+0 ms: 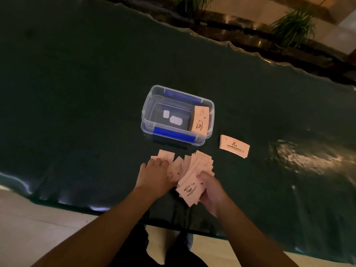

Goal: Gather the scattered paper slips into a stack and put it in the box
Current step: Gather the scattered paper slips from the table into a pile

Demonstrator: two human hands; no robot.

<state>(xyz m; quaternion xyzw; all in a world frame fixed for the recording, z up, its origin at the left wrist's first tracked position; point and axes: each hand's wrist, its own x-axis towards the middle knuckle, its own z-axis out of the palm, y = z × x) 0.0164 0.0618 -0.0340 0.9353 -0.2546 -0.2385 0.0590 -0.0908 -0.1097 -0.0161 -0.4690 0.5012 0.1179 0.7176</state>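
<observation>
A clear plastic box (148,105) with blue clips stands open mid-table; a stack of pink paper slips (200,120) leans inside against its right wall. My right hand (213,191) grips a fanned bundle of pink slips (192,182) just in front of the box. My left hand (154,174) lies palm down on several loose slips (165,155) spread on the table to the left of the bundle. Another small stack of slips (234,146) lies alone to the right of the box.
The dark glossy table (77,112) has a wavy far edge and a near edge close to my body. Potted plants (294,26) stand beyond the far edge. A bright reflection (308,157) shows on the table at right.
</observation>
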